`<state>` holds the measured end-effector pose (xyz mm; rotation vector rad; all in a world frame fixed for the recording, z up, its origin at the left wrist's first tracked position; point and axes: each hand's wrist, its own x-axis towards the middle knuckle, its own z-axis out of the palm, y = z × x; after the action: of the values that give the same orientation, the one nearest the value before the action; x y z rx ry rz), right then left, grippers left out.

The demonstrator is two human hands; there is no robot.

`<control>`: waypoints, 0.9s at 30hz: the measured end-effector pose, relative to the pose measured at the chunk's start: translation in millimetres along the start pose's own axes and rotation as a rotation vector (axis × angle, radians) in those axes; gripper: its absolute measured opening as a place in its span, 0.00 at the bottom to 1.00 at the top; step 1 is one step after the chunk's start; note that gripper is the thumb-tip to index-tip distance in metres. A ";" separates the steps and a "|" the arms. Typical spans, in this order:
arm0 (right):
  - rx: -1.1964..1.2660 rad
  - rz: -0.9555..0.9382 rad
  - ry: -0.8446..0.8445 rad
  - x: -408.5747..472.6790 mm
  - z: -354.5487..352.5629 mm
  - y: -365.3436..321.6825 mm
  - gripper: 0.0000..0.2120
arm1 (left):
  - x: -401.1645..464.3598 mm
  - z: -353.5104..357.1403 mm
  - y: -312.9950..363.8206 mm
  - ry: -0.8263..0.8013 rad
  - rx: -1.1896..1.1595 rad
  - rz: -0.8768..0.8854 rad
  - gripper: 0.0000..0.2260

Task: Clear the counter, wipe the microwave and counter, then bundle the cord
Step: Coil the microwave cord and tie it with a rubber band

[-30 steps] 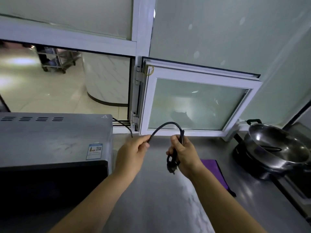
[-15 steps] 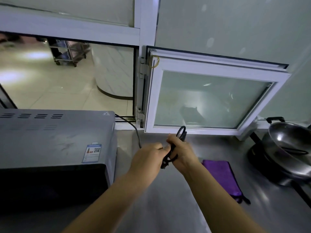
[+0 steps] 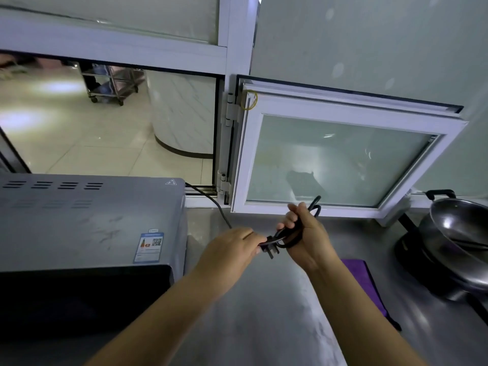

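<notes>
The thin black power cord (image 3: 211, 199) runs from behind the grey metal microwave (image 3: 87, 217) diagonally down toward the hands, above the steel counter (image 3: 264, 326). The right hand (image 3: 306, 233) clenches round several folded loops, the bundle's long axis tilted, its upper bend poking up toward the white-framed window (image 3: 343, 159). The left hand (image 3: 232, 249) pinches the cord beside the black plug (image 3: 272, 250), which points down. A purple cloth (image 3: 361, 276) lies near a steel wok (image 3: 459, 233)
</notes>
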<state>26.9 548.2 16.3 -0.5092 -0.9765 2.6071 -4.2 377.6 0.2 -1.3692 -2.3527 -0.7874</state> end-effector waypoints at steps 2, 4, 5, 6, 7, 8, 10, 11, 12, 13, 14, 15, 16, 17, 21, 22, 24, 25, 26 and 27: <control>0.032 -0.016 -0.039 3.8 5.4 -12.9 0.10 | 8.6 -6.8 -8.3 -0.005 0.011 0.025 0.06; 0.053 -0.040 -0.087 9.7 13.7 -26.8 0.10 | 19.4 -12.0 -20.1 -0.019 -0.017 -0.009 0.04; 0.058 -0.057 -0.111 13.5 18.9 -33.4 0.10 | 25.1 -13.7 -27.4 -0.020 -0.044 -0.057 0.04; 0.055 -0.076 -0.136 17.5 24.1 -39.3 0.10 | 30.5 -14.6 -34.9 -0.019 -0.077 -0.106 0.05; 0.033 -0.098 -0.161 22.3 29.4 -44.4 0.10 | 36.1 -15.7 -42.0 -0.024 -0.105 -0.145 0.06; -0.010 -0.125 -0.181 27.4 34.0 -48.6 0.11 | 42.0 -16.5 -47.8 -0.033 -0.123 -0.162 0.05; -0.137 -0.192 -0.204 38.3 41.8 -54.5 0.12 | 53.2 -18.8 -57.3 -0.040 -0.144 -0.172 0.04; -0.215 -0.230 -0.206 44.0 44.4 -56.8 0.14 | 58.7 -19.9 -61.9 -0.028 -0.169 -0.185 0.04; -0.300 -0.263 -0.205 49.5 46.5 -58.5 0.15 | 63.7 -21.2 -66.6 -0.002 -0.204 -0.207 0.04; -0.392 -0.288 -0.204 54.9 47.8 -59.6 0.15 | 68.1 -22.9 -71.0 0.033 -0.244 -0.244 0.04; -0.488 -0.306 -0.206 59.9 48.8 -59.5 0.13 | 72.5 -24.6 -75.1 0.073 -0.289 -0.285 0.04; -0.586 -0.319 -0.207 64.1 50.2 -57.8 0.10 | 76.5 -25.9 -78.6 0.112 -0.339 -0.323 0.05; -0.681 -0.326 -0.206 67.5 51.5 -54.5 0.08 | 80.2 -26.5 -81.1 0.148 -0.391 -0.354 0.05; -0.770 -0.328 -0.208 70.4 52.7 -49.4 0.08 | 84.4 -26.7 -82.1 0.176 -0.439 -0.382 0.06; -0.987 -0.309 -0.315 73.4 60.7 -23.7 0.15 | 96.9 -25.0 -77.8 0.267 -0.519 -0.406 0.08; -0.992 -0.293 -0.342 73.4 62.4 -18.4 0.17 | 98.2 -23.6 -77.9 0.289 -0.508 -0.408 0.07; -0.977 -0.255 -0.382 73.2 65.0 -10.6 0.22 | 99.4 -20.2 -80.2 0.314 -0.519 -0.433 0.05; -0.980 -0.229 -0.396 73.3 66.0 -7.5 0.24 | 99.3 -18.7 -81.7 0.321 -0.538 -0.453 0.04; -0.988 -0.203 -0.405 73.5 66.8 -5.1 0.25 | 99.6 -17.4 -83.3 0.329 -0.553 -0.479 0.04; -0.995 -0.183 -0.406 73.9 67.5 -2.9 0.25 | 100.0 -16.1 -85.3 0.339 -0.559 -0.505 0.06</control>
<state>-67.3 542.0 49.7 -0.0607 -2.3211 1.9282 -128.1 404.4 38.6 -0.6956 -2.3013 -1.7685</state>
